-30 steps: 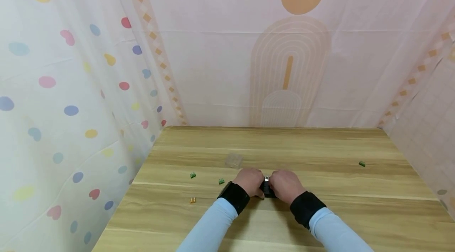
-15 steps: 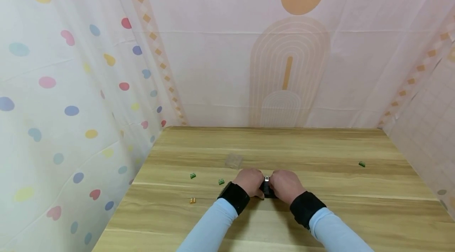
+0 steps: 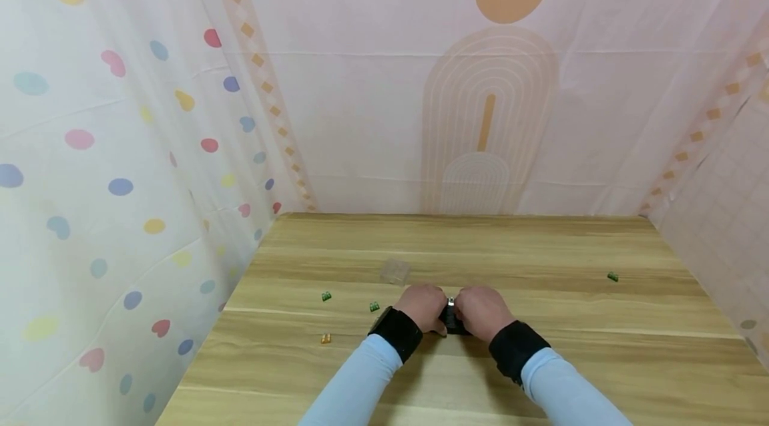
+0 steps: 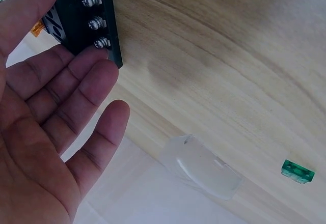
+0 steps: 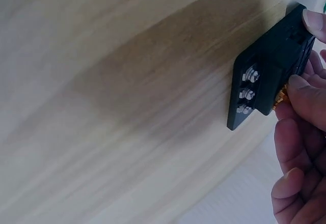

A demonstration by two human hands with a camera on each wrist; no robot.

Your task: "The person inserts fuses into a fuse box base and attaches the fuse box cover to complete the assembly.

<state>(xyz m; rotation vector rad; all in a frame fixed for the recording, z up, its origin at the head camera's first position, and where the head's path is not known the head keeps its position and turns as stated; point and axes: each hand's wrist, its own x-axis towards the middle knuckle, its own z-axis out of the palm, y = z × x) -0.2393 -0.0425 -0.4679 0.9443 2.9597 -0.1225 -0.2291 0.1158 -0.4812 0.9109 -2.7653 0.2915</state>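
Observation:
A black fuse block with a row of screw terminals is held just over the wooden table, between both hands. My left hand grips one end of it, its thumb on top and fingertips beneath in the left wrist view. The thumb and index finger of my right hand pinch an orange blade fuse against the block's slotted side. Most of that fuse is covered by the fingers, so how deep it sits cannot be seen.
Behind the hands lies a clear plastic cover. To the left are two green blade fuses and an orange blade fuse. Another green fuse lies far right on the table. A patterned curtain hangs behind.

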